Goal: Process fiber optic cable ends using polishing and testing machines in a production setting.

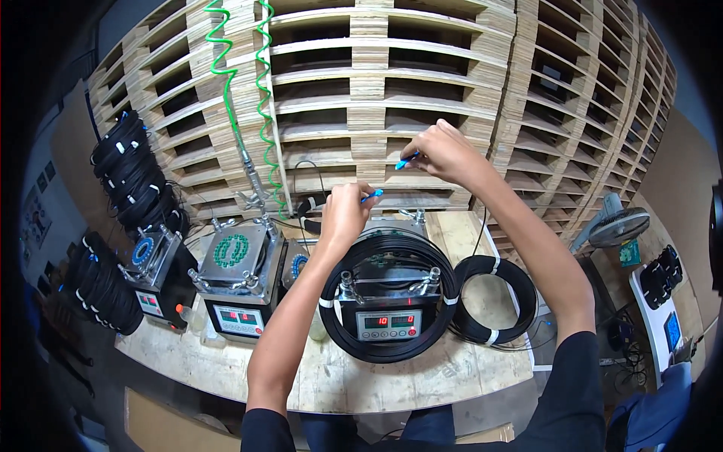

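Note:
My left hand [346, 215] is pinched round a small blue connector [373, 196], whose tip points to the right. Higher up and further right, my right hand [446, 153] grips a second blue connector [407, 160], pointing down to the left. A thin black cable hangs below my right hand toward the table. Under both hands, a large coil of black cable [328, 331], bound with white ties, leans upright around the front of a metal machine [388, 316] with a red-lit display. Part of that machine's top is hidden behind the coil.
A second black coil [520, 290] lies on the wooden table [429, 384] at right. Similar machines [233, 260] stand at left, near stacked coils [128, 173]. Pallets [324, 53] rise behind, green spiral hoses [222, 60] hanging before them. A fan [617, 226] stands far right.

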Motion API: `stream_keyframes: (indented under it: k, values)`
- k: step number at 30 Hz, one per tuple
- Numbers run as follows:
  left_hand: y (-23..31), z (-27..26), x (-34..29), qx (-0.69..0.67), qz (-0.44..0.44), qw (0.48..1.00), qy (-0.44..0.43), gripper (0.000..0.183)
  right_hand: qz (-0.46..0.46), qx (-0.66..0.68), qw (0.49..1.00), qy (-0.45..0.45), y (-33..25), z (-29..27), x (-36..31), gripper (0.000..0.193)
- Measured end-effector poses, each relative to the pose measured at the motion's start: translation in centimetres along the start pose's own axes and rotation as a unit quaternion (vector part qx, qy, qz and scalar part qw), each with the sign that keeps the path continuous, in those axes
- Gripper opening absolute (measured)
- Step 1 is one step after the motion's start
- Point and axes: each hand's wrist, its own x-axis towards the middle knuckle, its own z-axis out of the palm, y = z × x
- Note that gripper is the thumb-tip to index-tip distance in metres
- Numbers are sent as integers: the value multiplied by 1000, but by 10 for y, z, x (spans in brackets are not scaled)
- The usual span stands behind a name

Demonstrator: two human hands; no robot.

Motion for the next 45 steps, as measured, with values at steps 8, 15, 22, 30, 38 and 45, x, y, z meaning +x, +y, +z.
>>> stream_keyframes:
  k: [8, 15, 22, 30, 38, 45]
  values:
    - [-36, 39, -1, -14, -44, 998, 46, 19, -59, -60, 992, -93, 5, 83, 8, 3]
    - [-49, 57, -8, -27, -20, 997, 66, 12, -99, -15, 978, -184, -1, 130, -4, 2]
    - [-43, 53, -9, 46, 32, 995, 83, 12, -101, -52, 979, -168, -20, 129, -3, 11]
    - [-41, 53, -11, 63, 29, 994, 86, 13, -94, -47, 984, -147, -20, 129, -3, 4]
    - [-41, 48, -14, 67, 18, 994, 83, 14, -81, -40, 977, -194, -29, 131, 4, 8]
    - [-44, 50, -15, 59, 11, 994, 87, 15, -69, -74, 968, -232, -27, 148, 14, 11]
